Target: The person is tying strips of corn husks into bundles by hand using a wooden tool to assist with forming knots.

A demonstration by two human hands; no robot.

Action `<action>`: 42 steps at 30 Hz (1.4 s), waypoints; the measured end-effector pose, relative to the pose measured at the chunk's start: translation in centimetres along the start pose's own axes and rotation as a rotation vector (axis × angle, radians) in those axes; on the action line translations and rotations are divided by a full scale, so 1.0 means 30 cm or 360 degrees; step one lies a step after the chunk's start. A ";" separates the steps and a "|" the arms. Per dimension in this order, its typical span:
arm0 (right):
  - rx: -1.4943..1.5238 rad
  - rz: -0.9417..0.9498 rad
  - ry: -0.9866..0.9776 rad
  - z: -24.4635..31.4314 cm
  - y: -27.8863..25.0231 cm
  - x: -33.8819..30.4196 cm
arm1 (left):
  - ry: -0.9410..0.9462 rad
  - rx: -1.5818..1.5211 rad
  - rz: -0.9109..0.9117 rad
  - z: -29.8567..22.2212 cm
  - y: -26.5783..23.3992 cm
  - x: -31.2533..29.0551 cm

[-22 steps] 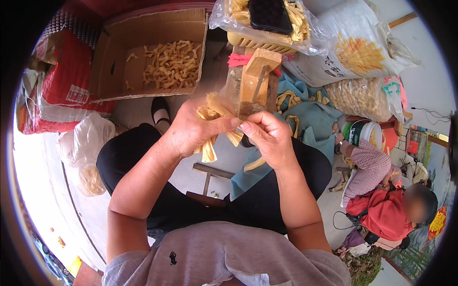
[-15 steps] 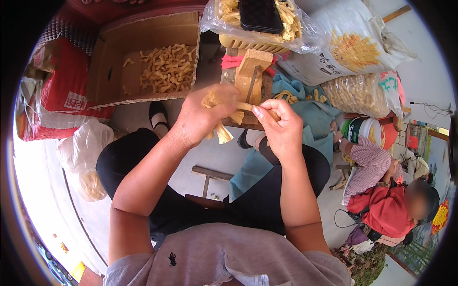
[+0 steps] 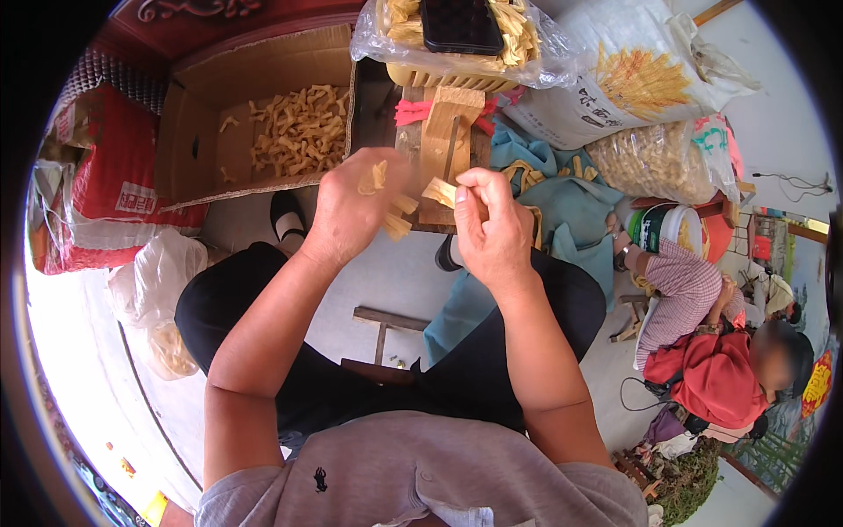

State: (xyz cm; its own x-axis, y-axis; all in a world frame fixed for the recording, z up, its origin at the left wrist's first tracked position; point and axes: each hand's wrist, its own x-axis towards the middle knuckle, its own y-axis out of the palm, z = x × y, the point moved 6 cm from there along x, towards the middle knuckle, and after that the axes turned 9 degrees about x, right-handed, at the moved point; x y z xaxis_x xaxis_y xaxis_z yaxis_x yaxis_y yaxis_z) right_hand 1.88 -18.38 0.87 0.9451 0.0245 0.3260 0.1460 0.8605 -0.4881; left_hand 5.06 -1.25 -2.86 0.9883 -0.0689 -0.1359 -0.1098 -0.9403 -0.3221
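Observation:
My left hand, slightly blurred, is closed around several pale yellow dried strips whose ends stick out beside the fingers. A short pale yellow strip with a flattened end is pinched between the thumb and fingers of my right hand. Between and just beyond the hands stands a wooden block with a thin dark upright piece, mounted on a wooden bench. The hands are apart from each other, and the right one is near the block's lower end.
At the far left, a cardboard box holds many knotted yellow pieces. A yellow basket of strips, with a black phone on top, stands beyond the block. Sacks and a blue cloth lie right. Another person sits at right.
My hands have come apart; the strip that stretched between them is now only in my right hand, which moved slightly left and nearer. The view has shifted a little.

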 end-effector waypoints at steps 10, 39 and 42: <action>0.0366 0.0265 -0.0825 0.175 0.014 -0.017 | -0.0689 -0.0071 0.1258 -0.002 0.109 -0.222; 0.1262 0.0418 0.0787 0.042 0.124 -0.103 | 0.0383 0.0686 0.0615 -0.109 -0.060 -0.122; 0.0581 0.0579 0.0223 0.070 0.120 -0.095 | 0.0503 0.0758 0.0704 -0.095 -0.041 -0.131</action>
State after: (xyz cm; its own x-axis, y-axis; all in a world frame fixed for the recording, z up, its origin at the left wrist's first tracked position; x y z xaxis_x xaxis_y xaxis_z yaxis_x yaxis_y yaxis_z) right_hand -0.89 -14.30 -0.12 0.9492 0.3078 0.0649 -0.2862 0.9306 -0.2281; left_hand 1.60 -0.78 0.75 0.8162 -0.5701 -0.0938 -0.4695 -0.5599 -0.6827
